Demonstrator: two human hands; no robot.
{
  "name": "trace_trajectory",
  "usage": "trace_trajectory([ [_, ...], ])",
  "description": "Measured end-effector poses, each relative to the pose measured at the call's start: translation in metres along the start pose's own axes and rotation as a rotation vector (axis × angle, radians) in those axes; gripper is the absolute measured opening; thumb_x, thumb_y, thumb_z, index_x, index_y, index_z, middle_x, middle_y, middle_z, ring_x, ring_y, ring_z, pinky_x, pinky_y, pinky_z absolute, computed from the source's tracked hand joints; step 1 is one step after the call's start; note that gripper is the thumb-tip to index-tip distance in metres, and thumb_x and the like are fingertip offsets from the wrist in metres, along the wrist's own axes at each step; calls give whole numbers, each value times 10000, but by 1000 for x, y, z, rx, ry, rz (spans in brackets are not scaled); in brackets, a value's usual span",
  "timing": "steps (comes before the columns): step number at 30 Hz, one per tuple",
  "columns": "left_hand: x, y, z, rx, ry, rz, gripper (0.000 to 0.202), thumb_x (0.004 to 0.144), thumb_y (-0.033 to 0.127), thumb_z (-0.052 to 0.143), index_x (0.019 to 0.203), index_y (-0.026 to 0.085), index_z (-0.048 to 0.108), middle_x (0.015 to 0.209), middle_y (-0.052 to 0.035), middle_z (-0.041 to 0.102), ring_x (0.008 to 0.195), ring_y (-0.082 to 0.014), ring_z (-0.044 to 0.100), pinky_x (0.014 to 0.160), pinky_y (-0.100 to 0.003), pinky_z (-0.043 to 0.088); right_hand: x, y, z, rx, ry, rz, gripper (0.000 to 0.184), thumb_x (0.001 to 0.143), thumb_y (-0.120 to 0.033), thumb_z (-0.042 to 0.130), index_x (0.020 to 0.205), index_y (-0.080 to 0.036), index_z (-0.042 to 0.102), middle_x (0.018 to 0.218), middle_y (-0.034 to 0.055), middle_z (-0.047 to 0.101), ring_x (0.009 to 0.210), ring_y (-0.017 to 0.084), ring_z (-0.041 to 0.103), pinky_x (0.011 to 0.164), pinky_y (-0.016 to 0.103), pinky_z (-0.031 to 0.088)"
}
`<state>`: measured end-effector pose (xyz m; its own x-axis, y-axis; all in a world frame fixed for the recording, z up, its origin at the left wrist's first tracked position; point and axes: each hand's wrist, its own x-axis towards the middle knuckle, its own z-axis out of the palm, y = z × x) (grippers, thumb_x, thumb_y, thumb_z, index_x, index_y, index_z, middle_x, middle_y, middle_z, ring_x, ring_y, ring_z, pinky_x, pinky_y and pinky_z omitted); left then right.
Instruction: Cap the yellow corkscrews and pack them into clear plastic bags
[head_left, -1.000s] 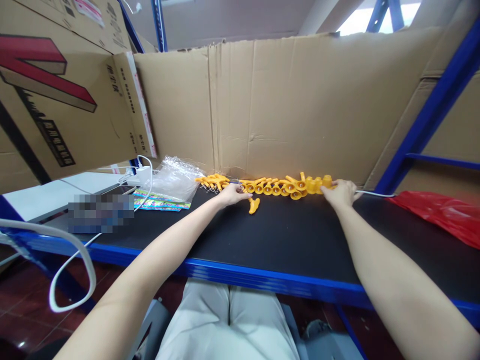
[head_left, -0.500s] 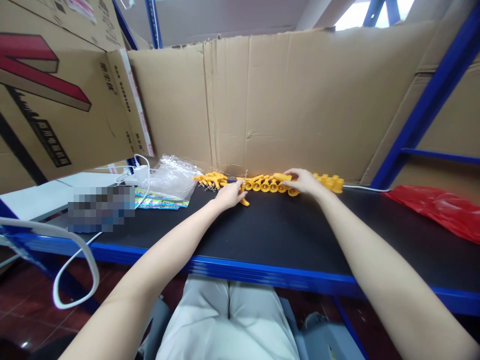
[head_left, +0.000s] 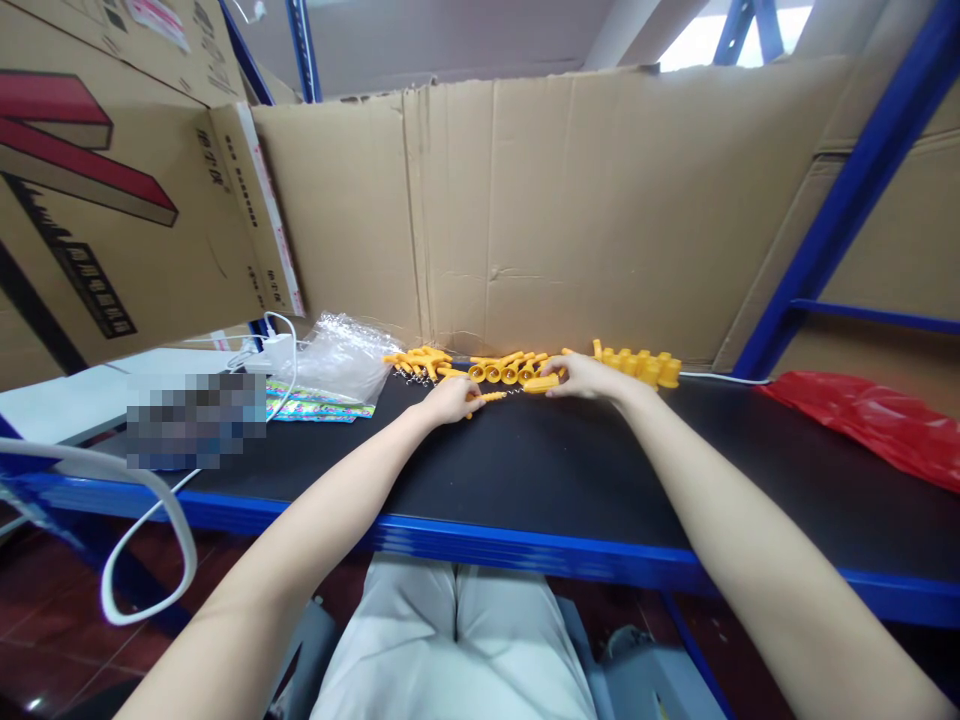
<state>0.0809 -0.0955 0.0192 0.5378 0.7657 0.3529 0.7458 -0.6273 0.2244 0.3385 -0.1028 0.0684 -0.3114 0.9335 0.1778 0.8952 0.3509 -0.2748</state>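
Observation:
My left hand (head_left: 456,399) is closed around a yellow corkscrew (head_left: 492,397), its metal spiral (head_left: 515,391) pointing right. Fingers of my right hand (head_left: 581,376) pinch a yellow plastic piece (head_left: 540,384), lying lengthwise with its left end by the spiral's tip. Whether the tip has entered it I cannot tell. Behind both hands runs a row of yellow pieces with round open ends (head_left: 510,375), partly covered by my right hand. Left of my left hand lies a pile of yellow handles with metal spirals (head_left: 420,361).
Several upright yellow pieces (head_left: 641,366) stand right of my right hand, against the cardboard wall (head_left: 600,220). Clear plastic bags (head_left: 337,350) lie at left, a red plastic bag (head_left: 862,415) at right. A white cable (head_left: 187,540) loops over the blue front edge (head_left: 525,540).
My left hand has tipped the corkscrew from upright to lying sideways. My right hand has moved left and nearer from the row, bringing a yellow piece to the spiral.

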Motion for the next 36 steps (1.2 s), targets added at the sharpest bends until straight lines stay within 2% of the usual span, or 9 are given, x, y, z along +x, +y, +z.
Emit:
trace_trajectory([
  [9, -2, -2, -3, 18, -33, 16, 260, 808, 358, 510, 782, 157, 674, 752, -45, 663, 761, -168, 587, 717, -245, 427, 2, 0, 7, -41, -11, -18, 292, 634, -225, 676, 923, -192, 643, 783, 10, 642, 687, 153, 582, 602, 239, 431],
  [15, -5, -4, -6, 38, 18, 33, 259, 828, 351, 482, 843, 160, 658, 855, -65, 645, 833, -181, 576, 769, -268, 429, 9, 6, 18, -39, 28, -103, 281, 651, -228, 663, 931, -216, 650, 906, 12, 656, 807, 185, 595, 726, 289, 442],
  [19, -5, -1, -6, 25, 14, 64, 257, 833, 357, 482, 854, 162, 650, 859, -65, 614, 839, -184, 576, 793, -288, 439, 10, 3, 19, -43, 48, -128, 301, 652, -217, 664, 953, -222, 656, 940, 24, 659, 821, 197, 594, 748, 307, 439],
  [21, -6, 1, -4, 16, 22, 82, 256, 837, 359, 480, 869, 166, 646, 929, -75, 592, 870, -189, 577, 817, -302, 443, 8, -3, 19, -29, 37, -156, 319, 652, -208, 665, 971, -219, 659, 953, 27, 656, 830, 195, 594, 751, 305, 438],
  [23, -6, 2, -3, 7, 71, 80, 252, 843, 356, 475, 919, 176, 636, 1093, -94, 538, 948, -198, 567, 861, -317, 436, 5, -13, 17, 0, 16, -196, 326, 671, -214, 655, 997, -211, 661, 954, 31, 655, 824, 190, 595, 745, 300, 437],
  [26, -6, 4, -2, 17, 169, -14, 262, 853, 346, 469, 1022, 194, 599, 1244, -113, 447, 1029, -218, 544, 899, -346, 423, 1, -25, 15, 36, 17, -224, 335, 699, -231, 638, 1032, -208, 661, 958, 36, 655, 814, 184, 593, 729, 289, 435],
  [28, -5, 5, -3, 26, 180, -85, 273, 862, 336, 457, 1063, 193, 575, 1158, -124, 516, 998, -228, 561, 875, -362, 432, -1, -28, 14, 58, 33, -222, 348, 710, -240, 635, 1056, -211, 656, 975, 37, 651, 818, 181, 589, 721, 279, 433],
  [31, -6, 8, -7, 21, 144, -95, 271, 860, 341, 460, 1052, 187, 574, 949, -103, 619, 912, -233, 593, 820, -350, 447, 0, -26, 15, 71, 46, -241, 350, 723, -241, 626, 1071, -219, 652, 982, 34, 646, 813, 172, 581, 713, 269, 430],
  [36, -7, 11, -11, 30, 158, -70, 277, 832, 390, 494, 997, 190, 593, 871, -74, 653, 841, -219, 608, 774, -311, 444, 1, -25, 18, 35, 17, -308, 313, 754, -218, 581, 1055, -226, 666, 900, 31, 654, 725, 154, 565, 683, 271, 420],
])
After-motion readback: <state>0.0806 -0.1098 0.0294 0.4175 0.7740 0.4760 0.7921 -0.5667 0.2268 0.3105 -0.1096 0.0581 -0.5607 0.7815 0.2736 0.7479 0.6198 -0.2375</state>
